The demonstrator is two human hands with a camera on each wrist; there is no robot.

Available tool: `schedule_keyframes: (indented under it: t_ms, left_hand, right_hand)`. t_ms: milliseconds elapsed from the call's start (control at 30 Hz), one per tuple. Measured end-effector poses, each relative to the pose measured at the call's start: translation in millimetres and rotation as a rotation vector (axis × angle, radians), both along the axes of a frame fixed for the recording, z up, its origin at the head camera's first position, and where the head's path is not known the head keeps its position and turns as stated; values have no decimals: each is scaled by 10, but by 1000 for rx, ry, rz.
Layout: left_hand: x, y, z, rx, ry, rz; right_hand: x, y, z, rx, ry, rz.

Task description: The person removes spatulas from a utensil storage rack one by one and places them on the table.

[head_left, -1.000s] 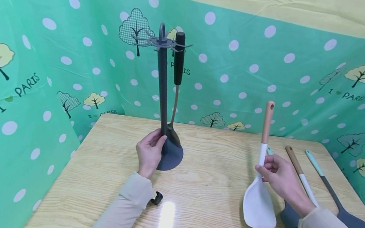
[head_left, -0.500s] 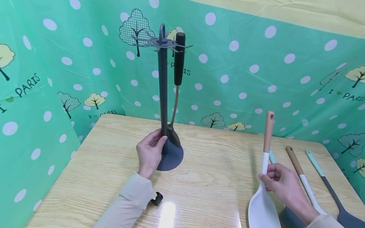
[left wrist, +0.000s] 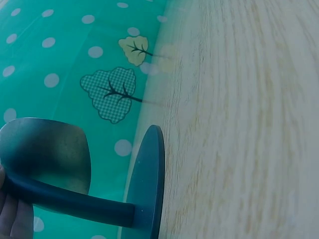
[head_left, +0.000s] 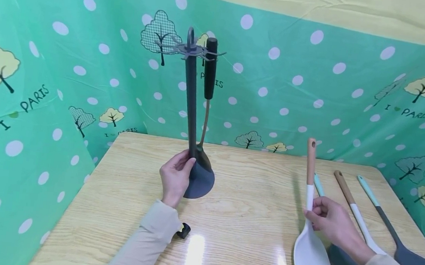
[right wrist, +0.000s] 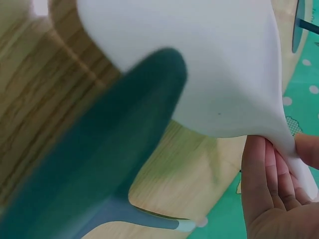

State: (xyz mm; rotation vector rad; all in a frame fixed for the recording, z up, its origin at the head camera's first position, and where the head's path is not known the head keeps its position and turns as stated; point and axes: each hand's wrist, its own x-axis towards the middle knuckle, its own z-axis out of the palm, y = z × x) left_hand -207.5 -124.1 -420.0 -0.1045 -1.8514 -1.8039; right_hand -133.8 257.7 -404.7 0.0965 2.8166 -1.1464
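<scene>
In the head view, my left hand grips the lower pole of a dark utensil stand, which stands on its round base with hooks at the top. A black-handled utensil hangs from one hook; its dark blade shows behind the pole in the left wrist view. At right, my right hand pinches the white neck of a spatula with a wooden handle end. The spatula is tilted, handle up and blade toward the front. The right wrist view shows thumb and fingers around its neck.
Right of the spatula lie a white-necked utensil with a brown handle, a dark turner with a mint handle, and a dark-headed utensil partly under my right arm. A polka-dot cloth borders the wooden table at back and sides.
My right hand has moved down toward the front and slightly right with the spatula, lowering it. My left hand and the stand keep their place.
</scene>
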Motion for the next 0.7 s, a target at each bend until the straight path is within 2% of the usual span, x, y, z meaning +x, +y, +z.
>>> schedule_keyframes:
  t_ms: [700]
  left_hand:
    - [-10, -2, -14, 3, 13, -2]
  right_hand:
    - [60, -11, -114, 105, -131, 13]
